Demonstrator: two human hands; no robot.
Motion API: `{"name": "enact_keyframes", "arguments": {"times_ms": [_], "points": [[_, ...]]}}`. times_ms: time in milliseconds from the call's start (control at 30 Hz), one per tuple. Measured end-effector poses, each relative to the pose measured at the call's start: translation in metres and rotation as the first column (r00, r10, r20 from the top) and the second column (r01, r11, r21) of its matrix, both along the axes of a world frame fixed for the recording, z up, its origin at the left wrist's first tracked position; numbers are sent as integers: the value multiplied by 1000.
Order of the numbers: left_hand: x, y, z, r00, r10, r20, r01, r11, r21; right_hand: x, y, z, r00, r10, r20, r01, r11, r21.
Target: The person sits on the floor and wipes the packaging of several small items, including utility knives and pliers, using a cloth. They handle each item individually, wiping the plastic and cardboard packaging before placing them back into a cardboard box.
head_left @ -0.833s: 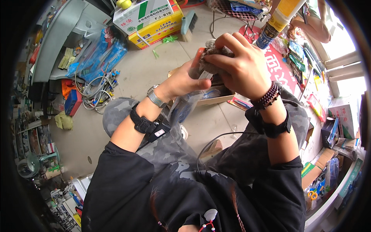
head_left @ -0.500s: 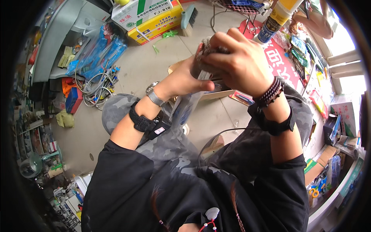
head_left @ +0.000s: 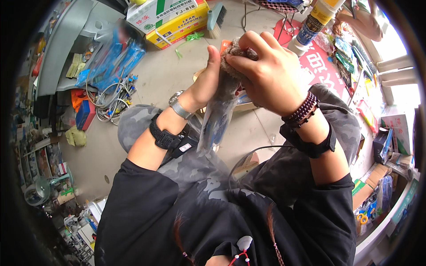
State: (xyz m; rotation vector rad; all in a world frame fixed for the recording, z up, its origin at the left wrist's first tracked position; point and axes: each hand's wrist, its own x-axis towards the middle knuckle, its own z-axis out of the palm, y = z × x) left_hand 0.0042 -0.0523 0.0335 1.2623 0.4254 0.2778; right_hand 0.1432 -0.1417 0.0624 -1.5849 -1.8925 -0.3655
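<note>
A grey-brown fluffy cloth (head_left: 237,57) is bunched in my right hand (head_left: 275,73), whose fingers are closed round it. The cloth lies against the upper part of a clear plastic packet (head_left: 217,117) with something orange at its top. The packet hangs tilted down toward my lap, and I cannot make out its contents. My left hand (head_left: 205,84) grips the packet from its left side, thumb pointing up and apart from it. The other left fingers are hidden behind the packet.
Beyond my hands stand a yellow and white carton (head_left: 171,24) and a brush (head_left: 216,20). A bottle (head_left: 315,24) is at the far right. Coiled cables (head_left: 111,99) and blue plastic bags (head_left: 115,55) lie left. An open cardboard box (head_left: 244,107) sits partly hidden beneath my hands.
My left thumb has swung up off the front of the packet. The cloth in my right hand has shifted slightly, and more of the packet's upper part shows.
</note>
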Motion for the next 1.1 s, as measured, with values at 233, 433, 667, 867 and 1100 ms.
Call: {"name": "enact_keyframes", "arguments": {"times_ms": [233,433,667,867,1100], "points": [[2,2,-2,998,54,-30,-57,991,-121,-33,-11,5,952,-108,285,96,994,56],[4,-2,7,970,186,-154,-225,928,-298,-46,-13,-4,940,-104,326,125,991,-44],[8,5,-4,928,370,-49,-368,882,-295,-61,-21,-10,956,-53,289,92,988,-122],[5,9,-12,903,426,52,-385,857,-343,-64,-27,-3,965,0,263,44,986,-164],[-8,42,-6,877,449,174,-383,869,-311,-69,-37,-22,969,141,202,-68,941,-331]]}}
